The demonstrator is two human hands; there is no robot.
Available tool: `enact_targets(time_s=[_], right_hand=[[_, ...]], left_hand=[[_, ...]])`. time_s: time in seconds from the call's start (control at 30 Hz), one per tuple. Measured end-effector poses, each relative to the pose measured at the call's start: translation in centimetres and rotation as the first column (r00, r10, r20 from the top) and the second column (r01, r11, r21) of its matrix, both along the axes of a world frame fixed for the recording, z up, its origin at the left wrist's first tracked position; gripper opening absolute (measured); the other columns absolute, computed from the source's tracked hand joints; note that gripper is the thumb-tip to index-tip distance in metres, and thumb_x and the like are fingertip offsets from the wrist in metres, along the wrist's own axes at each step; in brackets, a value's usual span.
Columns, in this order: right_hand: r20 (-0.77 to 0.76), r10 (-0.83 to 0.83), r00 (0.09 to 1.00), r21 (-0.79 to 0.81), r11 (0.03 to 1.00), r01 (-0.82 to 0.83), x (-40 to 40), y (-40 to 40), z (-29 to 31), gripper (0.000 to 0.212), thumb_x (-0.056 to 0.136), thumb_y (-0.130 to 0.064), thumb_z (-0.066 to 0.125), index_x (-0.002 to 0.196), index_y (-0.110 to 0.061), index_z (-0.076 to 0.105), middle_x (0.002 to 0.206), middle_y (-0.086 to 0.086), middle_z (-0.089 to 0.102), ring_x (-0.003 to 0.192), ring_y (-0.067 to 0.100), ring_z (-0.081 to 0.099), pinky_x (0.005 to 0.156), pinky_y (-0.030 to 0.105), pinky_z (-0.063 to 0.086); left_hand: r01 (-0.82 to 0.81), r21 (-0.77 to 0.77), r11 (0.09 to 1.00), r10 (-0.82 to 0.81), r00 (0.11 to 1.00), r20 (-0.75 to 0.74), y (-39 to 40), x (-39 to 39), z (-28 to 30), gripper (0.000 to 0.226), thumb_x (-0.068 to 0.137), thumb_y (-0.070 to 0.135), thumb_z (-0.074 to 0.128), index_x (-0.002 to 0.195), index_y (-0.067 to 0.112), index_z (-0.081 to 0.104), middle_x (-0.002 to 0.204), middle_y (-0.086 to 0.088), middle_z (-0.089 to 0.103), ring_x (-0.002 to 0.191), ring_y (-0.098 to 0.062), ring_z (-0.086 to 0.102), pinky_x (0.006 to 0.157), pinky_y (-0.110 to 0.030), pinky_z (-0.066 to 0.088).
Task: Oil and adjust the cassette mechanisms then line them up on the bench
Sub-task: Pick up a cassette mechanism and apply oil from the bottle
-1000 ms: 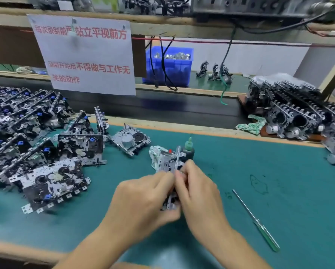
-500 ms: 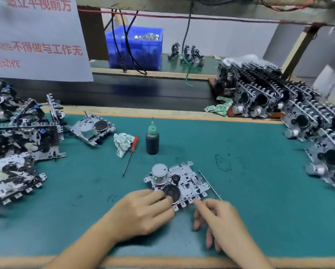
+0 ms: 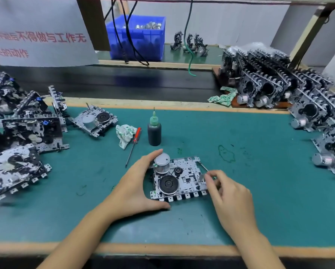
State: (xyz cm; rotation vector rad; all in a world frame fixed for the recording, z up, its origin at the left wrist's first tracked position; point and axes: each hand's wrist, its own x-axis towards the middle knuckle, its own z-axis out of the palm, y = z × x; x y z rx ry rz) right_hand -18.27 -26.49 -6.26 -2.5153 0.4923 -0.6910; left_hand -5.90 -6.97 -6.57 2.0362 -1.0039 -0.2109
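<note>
Mechanism [image 3: 184, 177] between curled fingers [image 3: 211, 176] (flat)

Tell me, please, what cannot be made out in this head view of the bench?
- Green-handled screwdriver: the right hand hides its handle, so only the shaft shows.
- Mechanism on the mat: the left hand covers its left edge.
- Paper sign: its text is cut off by the top and left edges.
- Oil bottle: its fill level is unreadable through the dark body.

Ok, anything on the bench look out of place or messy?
Mostly the left pile of cassette mechanisms: they overlap at mixed angles, unlike the rows on the right. A dark green scribble marks the mat.
</note>
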Motion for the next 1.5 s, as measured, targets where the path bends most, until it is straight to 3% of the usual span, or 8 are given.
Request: enact_targets(time_s=[0.2, 0.7, 0.93, 1.03, 1.17, 1.3, 1.43, 1.5], right_hand=[[-0.009, 0.035, 0.999, -0.035, 0.999, -0.035, 0.1, 0.2, 0.4, 0.035, 0.091, -0.029, 0.044, 0.06, -0.021, 0.031, 0.046, -0.011, 0.021, 0.046, 0.017, 0.025, 0.046, 0.03, 0.025], [-0.033, 0.03, 0.999, -0.135, 0.99, -0.034, 0.3, 0.2, -0.1, 0.031, 0.09, -0.025, 0.047, 0.062, -0.019, 0.036, 0.046, -0.01, 0.027, 0.041, 0.018, 0.028, 0.04, 0.03, 0.022], [0.182, -0.031, 0.983, 0.0, 0.999, 0.032, 0.9, -0.8, 1.5, 0.021, 0.091, -0.027, 0.048, 0.079, -0.016, 0.061, 0.068, -0.01, 0.054, 0.06, 0.009, 0.045, 0.057, 0.025, 0.036], [0.126, 0.041, 0.991, 0.103, 0.993, -0.054, 4.0, -0.8, 3.5, 0.005, 0.088, -0.015, 0.061, 0.091, -0.02, 0.063, 0.083, -0.01, 0.059, 0.082, 0.012, 0.055, 0.07, 0.027, 0.043], [0.018, 0.26, 0.965, 0.364, 0.898, -0.249, 10.3, 0.3, 5.2, 0.027, 0.083, -0.017, 0.068, 0.108, -0.024, 0.059, 0.097, -0.008, 0.06, 0.092, 0.009, 0.055, 0.079, 0.023, 0.043], [-0.148, 0.44, 0.886, 0.599, 0.752, -0.273, 16.1, 1.2, 5.0, 0.057, 0.078, -0.016, 0.076, 0.129, -0.014, 0.049, 0.111, 0.002, 0.055, 0.097, 0.014, 0.051, 0.084, 0.026, 0.043], [-0.228, 0.521, 0.823, 0.56, 0.761, -0.327, 18.1, 1.9, 4.1, 0.043, 0.077, -0.012, 0.077, 0.117, -0.007, 0.06, 0.107, 0.006, 0.064, 0.093, 0.014, 0.055, 0.076, 0.017, 0.04], [-0.198, 0.525, 0.828, 0.556, 0.756, -0.346, 18.0, 1.8, 4.0, 0.039, 0.081, -0.014, 0.073, 0.117, -0.006, 0.059, 0.113, 0.008, 0.065, 0.096, 0.014, 0.057, 0.082, 0.02, 0.042]], left_hand=[[0.011, 0.01, 1.0, -0.011, 0.999, -0.048, 0.2, 0.0, -0.2, 0.113, 0.049, 0.048, 0.09, 0.136, 0.061, 0.018, 0.136, 0.04, 0.03, 0.123, 0.012, 0.038, 0.1, -0.005, 0.029], [0.059, 0.021, 0.998, -0.058, 0.997, -0.052, 0.0, 0.4, -0.4, 0.112, 0.053, 0.045, 0.09, 0.141, 0.043, 0.021, 0.144, 0.024, 0.032, 0.132, 0.005, 0.033, 0.109, -0.015, 0.027], [0.045, 0.038, 0.998, -0.044, 0.999, -0.012, -0.3, 0.2, -0.3, 0.105, 0.053, 0.061, 0.076, 0.14, 0.043, 0.019, 0.142, 0.028, 0.028, 0.134, 0.004, 0.03, 0.11, -0.021, 0.028], [0.036, 0.043, 0.998, -0.036, 0.999, 0.015, -0.3, 0.0, -0.2, 0.097, 0.056, 0.058, 0.073, 0.136, 0.048, 0.019, 0.143, 0.03, 0.028, 0.133, 0.007, 0.03, 0.11, -0.02, 0.027], [0.032, 0.037, 0.999, -0.032, 0.999, 0.009, -0.3, -0.1, -0.2, 0.097, 0.057, 0.056, 0.072, 0.137, 0.046, 0.017, 0.142, 0.03, 0.027, 0.132, 0.007, 0.03, 0.11, -0.018, 0.026], [0.04, 0.022, 0.999, -0.039, 0.999, -0.023, -0.2, 0.1, -0.2, 0.103, 0.054, 0.06, 0.076, 0.139, 0.045, 0.018, 0.143, 0.029, 0.028, 0.134, 0.006, 0.029, 0.11, -0.019, 0.026], [0.041, 0.041, 0.998, -0.041, 0.999, -0.012, -0.2, 0.2, -0.2, 0.106, 0.052, 0.065, 0.076, 0.138, 0.047, 0.016, 0.144, 0.03, 0.026, 0.134, 0.006, 0.028, 0.111, -0.02, 0.027], [0.04, 0.052, 0.998, -0.04, 0.999, 0.001, -0.3, 0.1, -0.3, 0.107, 0.053, 0.065, 0.075, 0.139, 0.047, 0.014, 0.143, 0.031, 0.025, 0.133, 0.007, 0.028, 0.11, -0.018, 0.026]])
